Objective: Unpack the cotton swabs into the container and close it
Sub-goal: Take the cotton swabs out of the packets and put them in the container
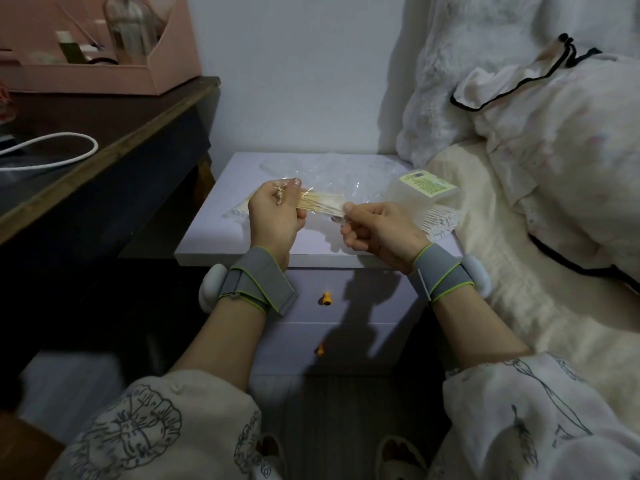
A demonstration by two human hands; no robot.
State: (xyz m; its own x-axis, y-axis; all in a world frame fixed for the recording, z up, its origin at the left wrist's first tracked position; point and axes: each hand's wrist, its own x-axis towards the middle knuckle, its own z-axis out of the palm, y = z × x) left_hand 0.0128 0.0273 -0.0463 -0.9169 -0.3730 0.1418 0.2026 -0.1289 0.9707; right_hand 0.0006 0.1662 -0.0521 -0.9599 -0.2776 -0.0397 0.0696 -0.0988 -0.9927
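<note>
Above a lilac nightstand (242,251) I hold a clear plastic packet of wooden-stick cotton swabs (320,206) between both hands. My left hand (275,216) grips its left end, fingers curled round the plastic. My right hand (377,233) pinches the right end between thumb and fingers. A translucent container (420,199) with a yellow-green label lies at the nightstand's right edge. A row of white swabs (440,223) shows beside it. Crumpled clear wrapping (332,171) lies behind my hands.
A dark desk (104,133) with a pink organiser (104,46) and a white cable (62,147) stands to the left. A bed with pale bedding (540,188) borders the nightstand on the right. Two orange drawer knobs (326,299) face me.
</note>
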